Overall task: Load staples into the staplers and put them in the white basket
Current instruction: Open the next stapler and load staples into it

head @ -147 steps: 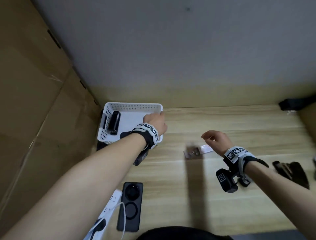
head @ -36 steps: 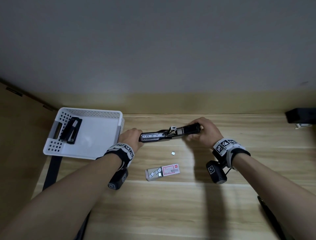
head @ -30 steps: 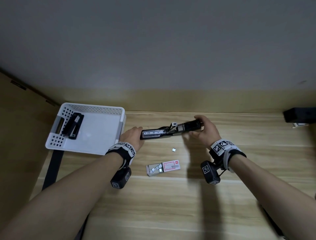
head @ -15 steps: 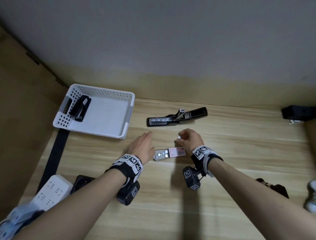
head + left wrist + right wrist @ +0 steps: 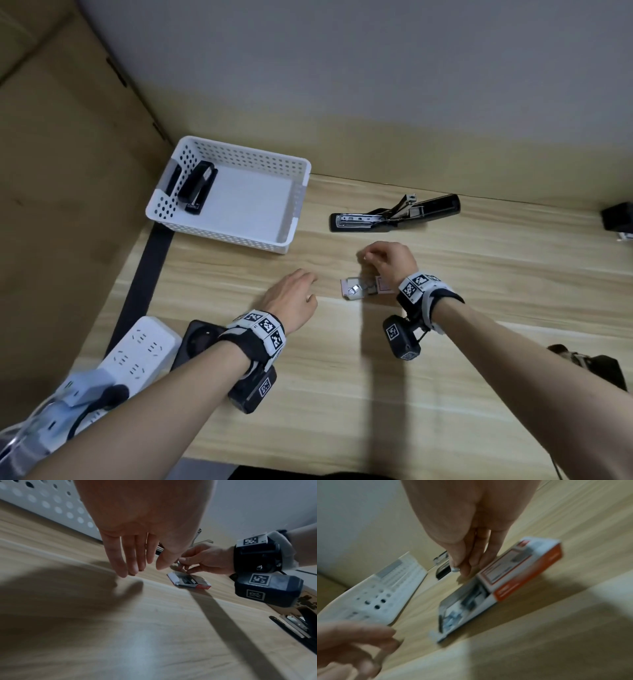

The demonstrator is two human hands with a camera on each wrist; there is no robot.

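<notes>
A black stapler, flipped open with its metal channel showing, lies on the wooden table right of the white basket. Another black stapler lies closed inside the basket at its left end. A small red-and-white staple box, slid open, lies near the middle. My right hand hovers just beyond the box and pinches a small silvery staple strip between thumb and fingertips. My left hand hangs left of the box with straight fingers, holding nothing.
A white power strip and a flat black device lie at the near left. A dark opened stapler lies at the near right, a black object at the far right edge. A cardboard wall closes the left side.
Both hands have let go of the open stapler, now lying on the table, and come down to the staple box. The right hand took the loose staple strip off the table.
</notes>
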